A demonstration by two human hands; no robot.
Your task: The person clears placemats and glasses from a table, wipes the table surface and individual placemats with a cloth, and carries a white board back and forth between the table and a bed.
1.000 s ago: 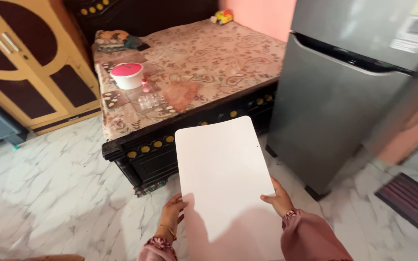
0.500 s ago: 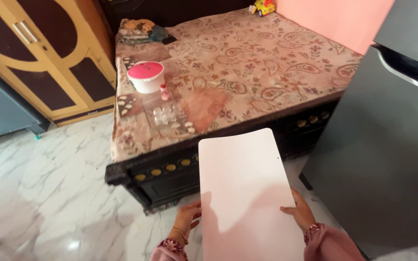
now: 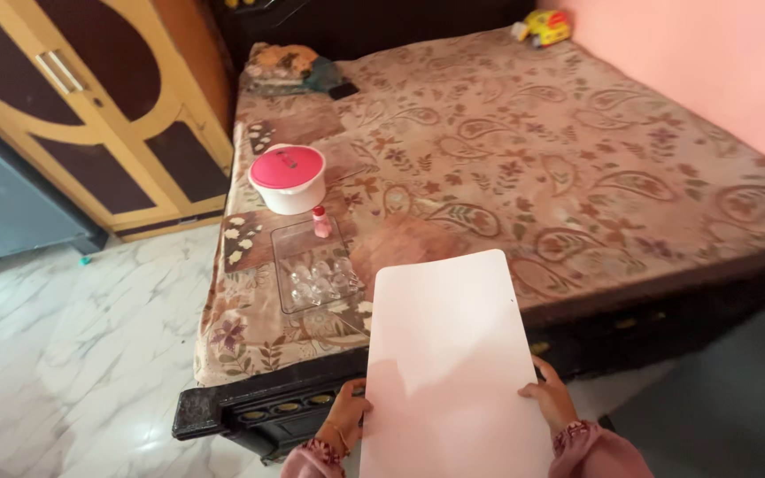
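- Both hands are on a big white board (image 3: 449, 354): left hand (image 3: 344, 420) fingers grip its left edge, right hand (image 3: 549, 403) fingers grip the right edge.
- Board's far end hangs over the bed (image 3: 506, 159) edge.
- Just past the left fingers there's a clear tray (image 3: 314, 265), a small pink bottle (image 3: 321, 222) and a pink-lidded tub (image 3: 289, 177).

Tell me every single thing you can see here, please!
white board: one, white, held out flat over the bed's near edge
bed: one, floral brown cover, dark frame
tub: one, white with pink lid, on the bed's left side
little bottle: one, pink, just in front of the tub
clear tray: one, see-through, near the bed's front edge
toy car: one, yellow, far corner of the bed
wardrobe: one, tan and brown, left
left hand: holds the board's left edge
right hand: holds the board's right edge
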